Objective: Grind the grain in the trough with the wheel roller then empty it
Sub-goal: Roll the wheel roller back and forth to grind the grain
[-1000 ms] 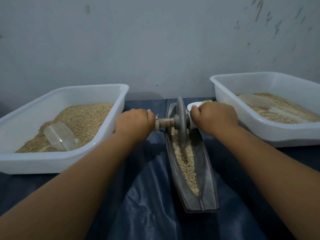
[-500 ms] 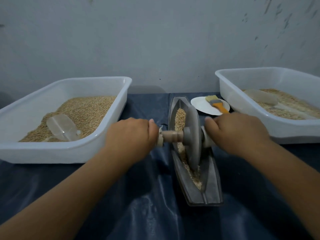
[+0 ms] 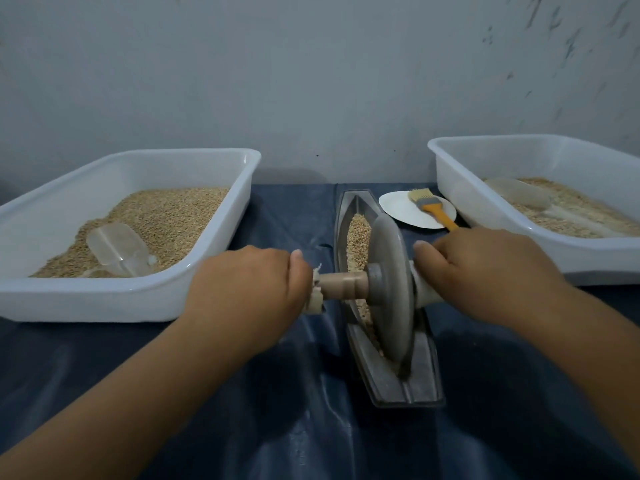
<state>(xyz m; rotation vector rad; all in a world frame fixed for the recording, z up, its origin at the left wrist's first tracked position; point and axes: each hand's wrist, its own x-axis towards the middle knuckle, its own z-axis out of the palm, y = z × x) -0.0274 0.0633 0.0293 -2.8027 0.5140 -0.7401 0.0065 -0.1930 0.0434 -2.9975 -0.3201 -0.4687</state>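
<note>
Backdrop: grey-blue wall, scuffed at upper right; dark blue sheet covers the work surface, creased and shiny.
Trough: grey boat-shaped trough lies centre on the sheet, long axis running away from me, near end blunt.
Grain: grain sits in the trough channel, visible mostly in the far half, a thin strip beside the wheel.
Wheel roller: grey disc of the wheel roller stands upright in the channel, in the near half of the trough; tan axle runs across it left to right.
My left hand: left hand is curled round the left end of the axle, knuckles up.
My right hand: right hand is wrapped round the pale right handle, thumb tip toward the disc.
Left tub: white left tub beside the trough holds grain, with a clear scoop lying on it.
Right tub: white right tub holds paler grain, with a second scoop in it.
Plate: small white plate sits between the trough's far end and the right tub.
Brush: brush with an orange handle lies on the plate, bristles toward the wall.
</note>
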